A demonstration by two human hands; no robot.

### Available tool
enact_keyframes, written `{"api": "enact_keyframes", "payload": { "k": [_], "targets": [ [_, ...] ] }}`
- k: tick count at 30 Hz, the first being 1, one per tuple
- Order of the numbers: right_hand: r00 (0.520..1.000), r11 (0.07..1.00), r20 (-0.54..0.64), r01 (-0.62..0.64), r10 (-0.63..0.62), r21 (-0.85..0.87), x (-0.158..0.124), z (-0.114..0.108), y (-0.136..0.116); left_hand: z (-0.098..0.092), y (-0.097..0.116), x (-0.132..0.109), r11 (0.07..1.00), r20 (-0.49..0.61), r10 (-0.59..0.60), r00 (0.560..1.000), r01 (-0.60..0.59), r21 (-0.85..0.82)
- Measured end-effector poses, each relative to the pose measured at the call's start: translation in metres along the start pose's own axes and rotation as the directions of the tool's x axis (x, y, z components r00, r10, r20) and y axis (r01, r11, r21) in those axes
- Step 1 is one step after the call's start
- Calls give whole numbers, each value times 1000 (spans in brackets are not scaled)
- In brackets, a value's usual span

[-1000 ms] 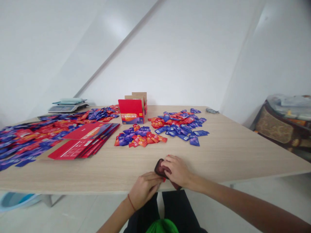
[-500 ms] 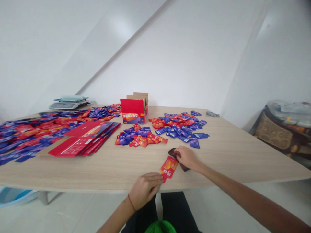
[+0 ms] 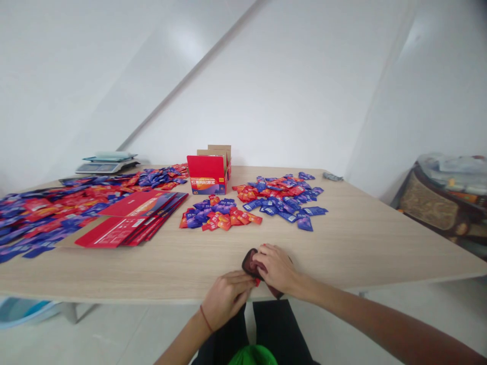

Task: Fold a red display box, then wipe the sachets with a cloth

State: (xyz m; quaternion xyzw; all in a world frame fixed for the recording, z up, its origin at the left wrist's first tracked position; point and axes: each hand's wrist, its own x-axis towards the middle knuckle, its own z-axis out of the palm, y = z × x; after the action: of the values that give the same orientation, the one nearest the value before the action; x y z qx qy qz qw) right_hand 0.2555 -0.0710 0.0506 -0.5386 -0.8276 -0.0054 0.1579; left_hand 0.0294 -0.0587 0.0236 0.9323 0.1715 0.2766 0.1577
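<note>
My right hand [image 3: 276, 268] is closed on a dark brown flat object [image 3: 249, 262], which lies over a red packet near the table's front edge. Only a small red corner of that packet [image 3: 257, 282] shows between my hands. My left hand [image 3: 229, 295], with a thin red band at the wrist, rests at the packet's lower end, its fingers together and its fingertips partly hidden by the brown object. Beyond the hands lie a small group of red and blue packets [image 3: 222, 213] and a larger one [image 3: 285, 197].
An opened red box [image 3: 207, 175] stands at the back. Flat red cartons [image 3: 133, 218] are stacked at the left beside a wide spread of packets [image 3: 68, 203]. A scale [image 3: 106, 165] sits behind them. A brown patterned chair [image 3: 433, 203] holding bags is at the right.
My right hand has moved left and toward the table edge with the brown object, which now covers most of the red packet. My left hand has stayed in place.
</note>
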Motion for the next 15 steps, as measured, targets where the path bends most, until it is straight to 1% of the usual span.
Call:
{"api": "enact_keyframes", "payload": {
  "k": [3, 7, 11, 15],
  "targets": [
    [999, 999, 18, -37, 38, -23, 4, 1, 8, 1, -3, -1, 1000, 5, 5, 1000, -5, -16],
    [994, 993, 13, -105, 106, -51, 13, -5, 25, 3, -8, -4, 1000, 10, 4, 1000, -4, -21],
    [984, 984, 28, -173, 174, -28, 18, -9, 41, 5, -10, -5, 1000, 1, -2, 1000, 2, -3],
    [967, 967, 42, -249, 251, -50, 24, -9, 58, 4, -9, -5, 1000, 2, 4, 1000, -4, 5]
  ]
}}
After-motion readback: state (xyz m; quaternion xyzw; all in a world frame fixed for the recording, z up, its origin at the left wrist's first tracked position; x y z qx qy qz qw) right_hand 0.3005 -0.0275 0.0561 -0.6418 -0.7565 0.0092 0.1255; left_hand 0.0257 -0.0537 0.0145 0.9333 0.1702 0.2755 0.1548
